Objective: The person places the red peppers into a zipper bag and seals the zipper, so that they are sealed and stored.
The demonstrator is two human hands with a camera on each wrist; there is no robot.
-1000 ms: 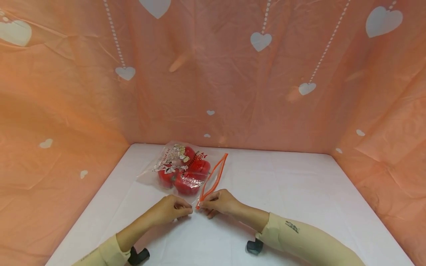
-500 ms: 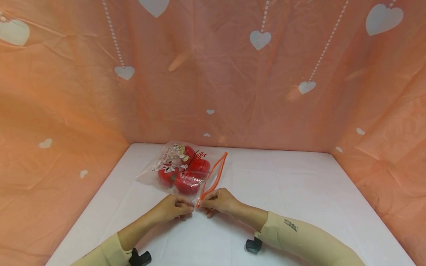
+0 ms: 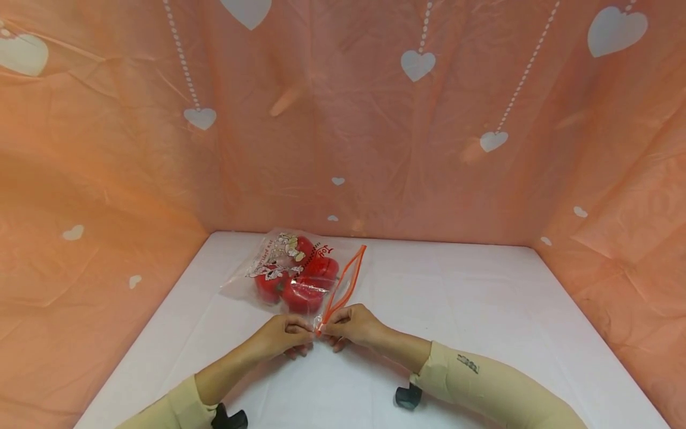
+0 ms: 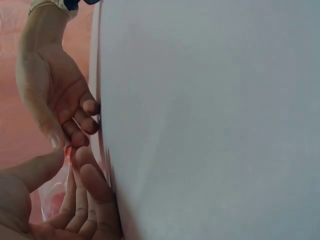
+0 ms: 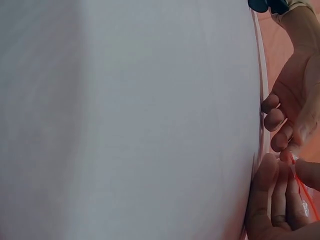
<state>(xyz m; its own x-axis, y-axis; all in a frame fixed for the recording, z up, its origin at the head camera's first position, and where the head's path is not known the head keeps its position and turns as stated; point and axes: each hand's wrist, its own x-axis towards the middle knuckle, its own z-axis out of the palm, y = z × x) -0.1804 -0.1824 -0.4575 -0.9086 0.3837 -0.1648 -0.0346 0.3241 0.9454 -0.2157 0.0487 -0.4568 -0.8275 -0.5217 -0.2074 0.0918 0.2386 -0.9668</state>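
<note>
A clear zip bag (image 3: 243,281) with cartoon print and an orange zip strip (image 3: 354,277) lies at the back left of the white table. Inside it are several red bell peppers (image 3: 304,296). The strip bows apart along its length, its two lines meeting at the ends. My right hand (image 3: 356,325) pinches the near end of the strip between thumb and fingers. My left hand (image 3: 284,336) pinches the bag's near corner beside it, fingertips almost against the right ones. Both wrist views show the two hands meeting at the orange end; the exact grip is partly hidden by fingers.
The white table (image 3: 455,310) runs forward to an orange curtain (image 3: 370,137) with white hearts, which also hangs at both sides. Dark devices (image 3: 408,396) are strapped under both wrists, near the beige sleeves (image 3: 482,381).
My left hand has moved slightly right to the bag's near corner and taken hold there. My right hand stays on the end of the strip; the bag has hardly moved.
</note>
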